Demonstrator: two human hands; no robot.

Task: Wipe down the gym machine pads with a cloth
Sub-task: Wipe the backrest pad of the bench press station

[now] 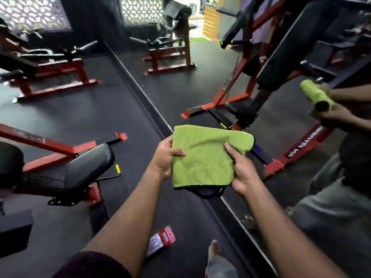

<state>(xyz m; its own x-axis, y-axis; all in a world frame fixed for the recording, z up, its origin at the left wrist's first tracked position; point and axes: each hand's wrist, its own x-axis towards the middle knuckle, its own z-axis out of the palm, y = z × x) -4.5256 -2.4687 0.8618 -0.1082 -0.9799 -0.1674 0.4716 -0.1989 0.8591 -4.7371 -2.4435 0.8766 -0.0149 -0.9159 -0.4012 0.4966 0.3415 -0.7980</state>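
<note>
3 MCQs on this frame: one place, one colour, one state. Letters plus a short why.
1. Where is the black seat pad relative to the cloth?
A. to its left
B. directly above it
C. under it

2. What colour is the cloth's upper face?
A. white
B. green
C. red

3. How is the cloth held?
A. by both hands
B. by the left hand only
C. draped on the pad, unheld

Key:
1 A: the seat pad sits at the left of the view, apart from the cloth.
2 B: its face is lime green with a dark edge.
3 A: the left hand and the right hand each grip a side.
</note>
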